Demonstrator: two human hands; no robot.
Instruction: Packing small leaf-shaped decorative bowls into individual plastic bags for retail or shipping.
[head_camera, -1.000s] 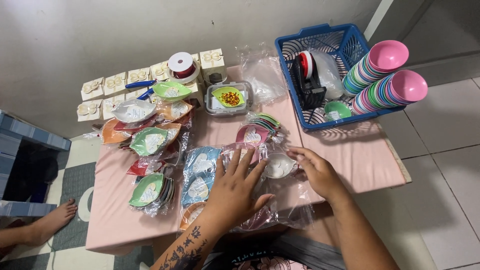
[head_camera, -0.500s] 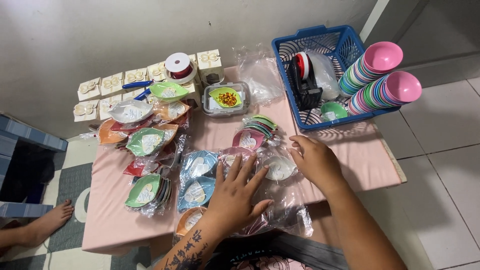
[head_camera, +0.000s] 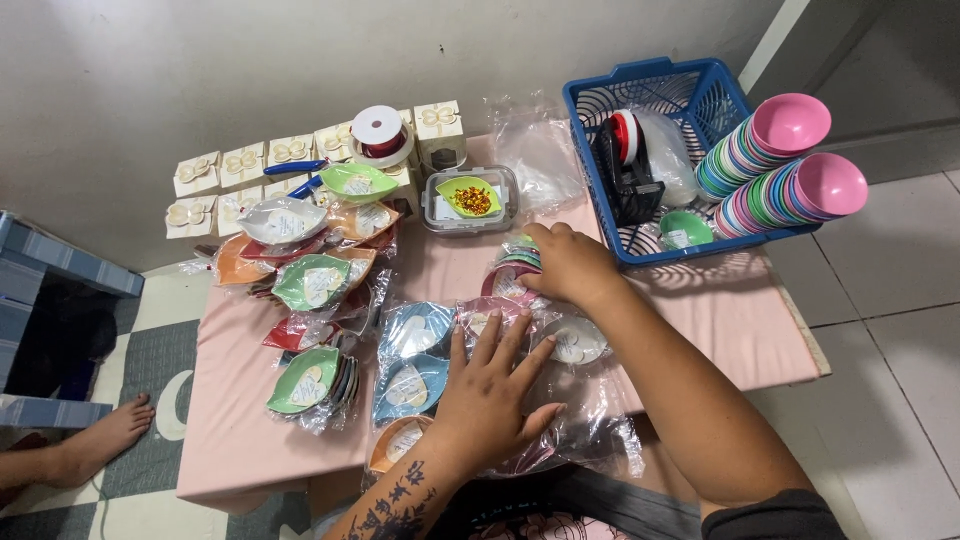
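Pink table's crowded, so I'd keep my left hand (head_camera: 490, 385) flat on the wrapped dishes (head_camera: 480, 325) while my right hand (head_camera: 568, 262) closes gently over the far stack (head_camera: 515, 262).

Home craft corner: low pink table (head_camera: 720, 330), tiled floor (head_camera: 890, 300), favour boxes (head_camera: 245, 160).

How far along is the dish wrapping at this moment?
Done: many leaf dishes lie sealed in clear bags across the pink table. In hand: the left hand presses flat on wrapped dishes while the right hand reaches a small dish stack. Left: stacked bowls remain unwrapped.
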